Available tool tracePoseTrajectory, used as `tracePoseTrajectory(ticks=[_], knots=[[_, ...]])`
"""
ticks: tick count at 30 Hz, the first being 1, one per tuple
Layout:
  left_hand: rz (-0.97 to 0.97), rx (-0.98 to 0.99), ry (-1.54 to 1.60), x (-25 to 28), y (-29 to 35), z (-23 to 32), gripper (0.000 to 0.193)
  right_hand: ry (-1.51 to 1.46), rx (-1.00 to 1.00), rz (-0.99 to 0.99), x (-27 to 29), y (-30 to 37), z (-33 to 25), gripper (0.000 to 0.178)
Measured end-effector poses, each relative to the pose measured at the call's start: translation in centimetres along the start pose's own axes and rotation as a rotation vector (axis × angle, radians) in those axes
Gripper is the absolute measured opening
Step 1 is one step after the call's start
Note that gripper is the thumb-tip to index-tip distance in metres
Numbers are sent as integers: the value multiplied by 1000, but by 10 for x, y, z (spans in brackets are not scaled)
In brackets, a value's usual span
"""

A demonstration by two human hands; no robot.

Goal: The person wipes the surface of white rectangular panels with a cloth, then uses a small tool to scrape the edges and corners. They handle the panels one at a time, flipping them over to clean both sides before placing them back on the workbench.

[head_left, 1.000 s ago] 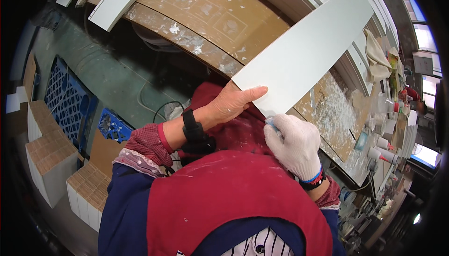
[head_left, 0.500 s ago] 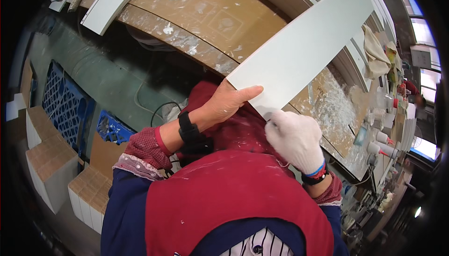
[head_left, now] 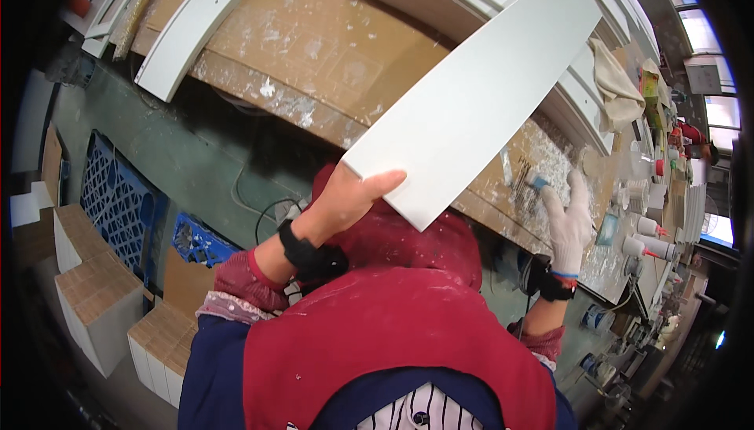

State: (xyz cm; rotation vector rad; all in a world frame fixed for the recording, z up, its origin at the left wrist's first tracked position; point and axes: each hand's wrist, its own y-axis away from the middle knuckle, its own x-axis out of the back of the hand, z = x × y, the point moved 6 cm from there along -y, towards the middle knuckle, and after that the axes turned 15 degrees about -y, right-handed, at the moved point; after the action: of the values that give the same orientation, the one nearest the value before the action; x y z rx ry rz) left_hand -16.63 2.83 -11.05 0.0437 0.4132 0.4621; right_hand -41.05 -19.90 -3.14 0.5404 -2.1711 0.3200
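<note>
A long white board (head_left: 479, 92) slants from near my lap up over the bench to the far right. My bare left hand (head_left: 343, 198) grips its near left corner, thumb lying on the upper face and the other fingers hidden beneath. My right hand (head_left: 571, 226), in a white knitted glove, is off the board with thumb and fingers apart. It reaches over the powder-dusted part of the bench, close to a small blue-ended item (head_left: 539, 182) whose kind I cannot make out.
The brown workbench (head_left: 306, 45) is spotted with white. Curved white panels (head_left: 188, 29) lie on it, with a beige cloth (head_left: 616, 84) at right. Bottles with red caps (head_left: 640, 245) stand further right. Blue plastic crates (head_left: 118, 202) and stacked white blocks (head_left: 90, 296) are at left.
My right hand has let go of the board's near end and moved right, its fingers spreading over the bench. The board has shifted slightly left and nearer, still in my left hand.
</note>
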Motion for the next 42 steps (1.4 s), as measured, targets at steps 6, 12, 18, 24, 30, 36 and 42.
tracePoseTrajectory(ticks=[6,12,18,24,30,36,42], knots=[[-70,-125,-816,-2,21,58,39,-1316,-109,-280,-28,-4,-98,77],[-41,-719,-1533,-28,27,78,41,-1462,-221,-184,-44,-51,-108,46],[245,-523,-1427,1,34,66,53,-1723,-264,-133,-70,-43,-90,44],[356,139,159,93,64,17,57,-1981,-224,-354,-93,-42,-102,44],[178,52,189,41,62,13,57,-1880,-238,-526,-125,-51,-143,44],[320,-155,409,71,64,47,49,-1645,-179,-670,-149,-81,-207,33],[531,-375,278,150,71,92,45,-1320,-74,-1088,-160,-67,-268,36]])
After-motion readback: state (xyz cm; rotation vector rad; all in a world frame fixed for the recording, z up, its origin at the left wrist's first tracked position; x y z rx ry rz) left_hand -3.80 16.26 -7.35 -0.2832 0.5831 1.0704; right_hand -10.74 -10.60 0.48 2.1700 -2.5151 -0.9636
